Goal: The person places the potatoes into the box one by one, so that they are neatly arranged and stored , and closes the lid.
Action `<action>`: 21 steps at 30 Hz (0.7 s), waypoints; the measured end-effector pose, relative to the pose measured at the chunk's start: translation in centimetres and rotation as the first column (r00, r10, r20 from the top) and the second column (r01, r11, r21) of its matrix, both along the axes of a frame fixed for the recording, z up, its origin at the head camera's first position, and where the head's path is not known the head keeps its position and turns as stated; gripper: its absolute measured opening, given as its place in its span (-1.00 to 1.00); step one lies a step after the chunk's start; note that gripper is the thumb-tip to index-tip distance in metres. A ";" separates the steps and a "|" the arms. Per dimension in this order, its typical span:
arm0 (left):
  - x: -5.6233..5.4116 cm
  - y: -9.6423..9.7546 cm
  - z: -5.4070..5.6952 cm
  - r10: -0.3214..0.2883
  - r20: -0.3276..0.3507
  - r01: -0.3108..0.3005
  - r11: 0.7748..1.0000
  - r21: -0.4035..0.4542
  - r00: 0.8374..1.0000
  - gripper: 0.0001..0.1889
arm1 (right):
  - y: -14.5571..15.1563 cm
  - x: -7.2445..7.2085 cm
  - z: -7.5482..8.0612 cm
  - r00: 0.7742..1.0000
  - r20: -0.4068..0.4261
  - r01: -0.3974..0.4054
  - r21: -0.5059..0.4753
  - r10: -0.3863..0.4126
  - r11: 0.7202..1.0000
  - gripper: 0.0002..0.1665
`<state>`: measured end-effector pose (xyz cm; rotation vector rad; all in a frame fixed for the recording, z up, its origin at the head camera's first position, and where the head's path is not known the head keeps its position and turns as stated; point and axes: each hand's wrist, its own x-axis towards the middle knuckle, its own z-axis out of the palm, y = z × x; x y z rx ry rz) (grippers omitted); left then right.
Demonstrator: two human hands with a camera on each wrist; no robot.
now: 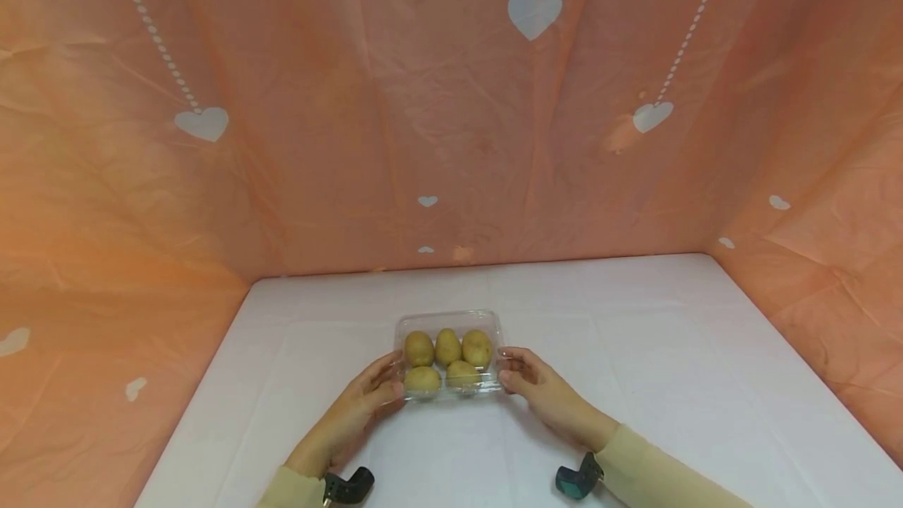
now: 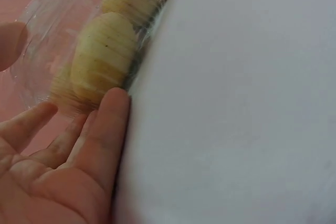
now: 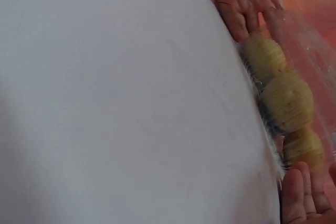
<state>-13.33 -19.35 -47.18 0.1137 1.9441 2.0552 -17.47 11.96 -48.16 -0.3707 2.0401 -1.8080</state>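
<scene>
A clear plastic clamshell box (image 1: 451, 318) with several yellow-brown potatoes (image 1: 476, 348) inside is held between two hands over the white table. My left hand (image 1: 356, 410) holds its left end, the thumb near the front corner and the fingers along the side. In the left wrist view, the fingertips (image 2: 115, 98) lie against the low edge by a potato (image 2: 105, 56), and the thumb (image 2: 11, 45) shows at the opposite edge. My right hand (image 1: 553, 398) holds the right end in the same way. The right wrist view shows its fingers (image 3: 295, 187) at the box's near end, beside the potatoes.
The white table (image 1: 635, 351) runs out around the box on all sides. Orange cloth (image 1: 451, 139) printed with pale hearts walls off the back, left and right. Dark wrist devices (image 1: 349, 486) sit below both hands.
</scene>
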 end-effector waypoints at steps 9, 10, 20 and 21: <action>0.0 0.5 -0.3 0.038 0.009 -0.038 0.999 0.013 0.999 -0.28 | -0.2 0.1 0.0 0.998 0.059 -0.010 -0.030 0.012 0.999 -0.36; 0.0 0.5 -0.3 0.045 0.008 -0.045 0.999 0.003 0.999 -0.28 | -0.2 0.1 0.0 0.998 0.059 -0.007 -0.032 0.009 0.999 -0.37; -0.2 0.5 -0.4 0.043 0.027 -0.042 0.999 -0.017 0.999 -0.26 | -0.8 0.3 0.3 0.999 0.031 0.028 -0.032 -0.027 0.999 -0.39; -0.2 0.5 -0.4 0.041 0.025 -0.041 0.999 -0.016 0.999 -0.26 | -0.8 0.4 0.3 0.999 0.032 0.032 -0.033 -0.031 0.999 -0.40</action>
